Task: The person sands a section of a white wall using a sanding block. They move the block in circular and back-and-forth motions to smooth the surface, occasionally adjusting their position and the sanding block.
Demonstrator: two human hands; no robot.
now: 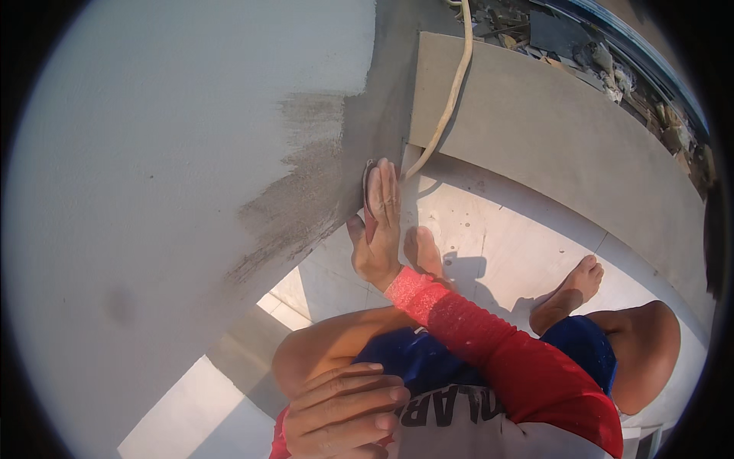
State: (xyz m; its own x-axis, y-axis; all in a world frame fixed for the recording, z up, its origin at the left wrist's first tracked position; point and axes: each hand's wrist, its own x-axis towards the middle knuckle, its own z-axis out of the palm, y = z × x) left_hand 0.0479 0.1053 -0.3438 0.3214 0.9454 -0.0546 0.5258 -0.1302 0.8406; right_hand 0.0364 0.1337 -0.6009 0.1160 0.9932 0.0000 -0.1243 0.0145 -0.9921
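Step in hand looks like rubbing down the pale wall [153,168], approx. mid-view: R hand [380,237] has its grip on a reddish pad [371,228], fingers flat over it, at the wall's grey edge strip. L hand [344,409], 6 o'clock, is released, fingers loose, nothing seen in it. Next move prob. calls for light, even pressure along that strip, w/o catching the edge. Wall: smooth paint at 9, rough grey-brown patch [298,176] at 10, streaky, bare-looking. Room: cream hose [459,76] at 1, grey slab [558,130] at 2, debris [623,80] beyond it, white tiled floor [497,210] at 3, sunlit w/ hard shadows, bare foot [569,294] at 4.
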